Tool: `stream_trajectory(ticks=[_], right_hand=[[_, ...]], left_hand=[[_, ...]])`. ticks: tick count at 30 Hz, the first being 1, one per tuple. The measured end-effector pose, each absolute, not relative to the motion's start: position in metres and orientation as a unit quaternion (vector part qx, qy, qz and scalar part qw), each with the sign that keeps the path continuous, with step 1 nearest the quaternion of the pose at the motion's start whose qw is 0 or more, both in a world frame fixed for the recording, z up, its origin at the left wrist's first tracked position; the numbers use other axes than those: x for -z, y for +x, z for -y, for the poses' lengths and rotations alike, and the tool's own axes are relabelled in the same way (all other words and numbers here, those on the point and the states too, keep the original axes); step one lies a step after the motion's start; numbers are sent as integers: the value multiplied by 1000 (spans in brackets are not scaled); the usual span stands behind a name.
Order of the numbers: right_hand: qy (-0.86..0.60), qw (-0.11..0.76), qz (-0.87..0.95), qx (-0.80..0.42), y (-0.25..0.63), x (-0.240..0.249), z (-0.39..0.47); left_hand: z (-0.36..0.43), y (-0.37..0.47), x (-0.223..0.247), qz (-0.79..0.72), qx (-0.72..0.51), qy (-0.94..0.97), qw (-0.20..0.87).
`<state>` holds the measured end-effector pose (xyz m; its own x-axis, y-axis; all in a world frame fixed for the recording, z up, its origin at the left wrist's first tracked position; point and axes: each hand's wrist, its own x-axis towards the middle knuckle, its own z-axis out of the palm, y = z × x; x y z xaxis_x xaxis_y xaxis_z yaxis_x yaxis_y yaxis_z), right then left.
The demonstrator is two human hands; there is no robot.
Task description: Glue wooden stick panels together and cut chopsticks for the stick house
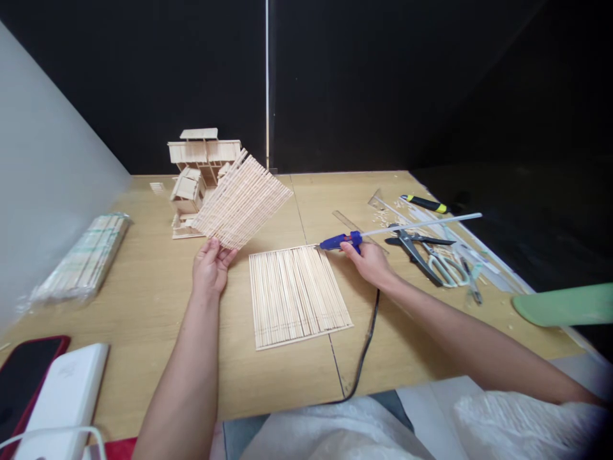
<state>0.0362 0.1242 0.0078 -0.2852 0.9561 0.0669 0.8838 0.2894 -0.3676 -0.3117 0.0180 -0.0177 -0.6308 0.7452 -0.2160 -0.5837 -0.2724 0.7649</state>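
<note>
Fingers of the left hand (209, 268) pinch a pale wooden-stick panel (244, 203), the right hand (371, 263) clasps a blue plastic glue gun (338, 241); another squarish pale-stick panel (297, 297) seems assembled, yet unjoined.

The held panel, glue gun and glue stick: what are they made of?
Panel: probably unvarnished wood, from its pale, matte strips.
Glue gun: likely moulded plastic, being smooth and mostly blue.
Glue stick: perhaps hot-melt glue, looking milky and smooth.

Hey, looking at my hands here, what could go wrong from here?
The glue gun in the right hand points at the flat stick panel's far right corner; a slip might smear glue there. The raised stick panel, held near its lower corner by the left hand, could bend. The trailing cord might snag.
</note>
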Motion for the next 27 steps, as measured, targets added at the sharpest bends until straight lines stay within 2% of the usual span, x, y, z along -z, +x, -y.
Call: stream_trajectory(ticks=[6,12,18,27], right_hand=[[-596,95,791,-101,38,-9,-126],[-587,133,789,-126,38,-10,-124],[-597,103,788,-106,39,-9,-124],[-587,126,789,-130,40,-6,-125]], left_hand=[[-18,-311,16,-431,-792,89,424],[-18,-312,18,-439,-787,103,422],[-18,-313,17,-438,-786,104,424],[-18,-311,16,-433,-789,94,427]])
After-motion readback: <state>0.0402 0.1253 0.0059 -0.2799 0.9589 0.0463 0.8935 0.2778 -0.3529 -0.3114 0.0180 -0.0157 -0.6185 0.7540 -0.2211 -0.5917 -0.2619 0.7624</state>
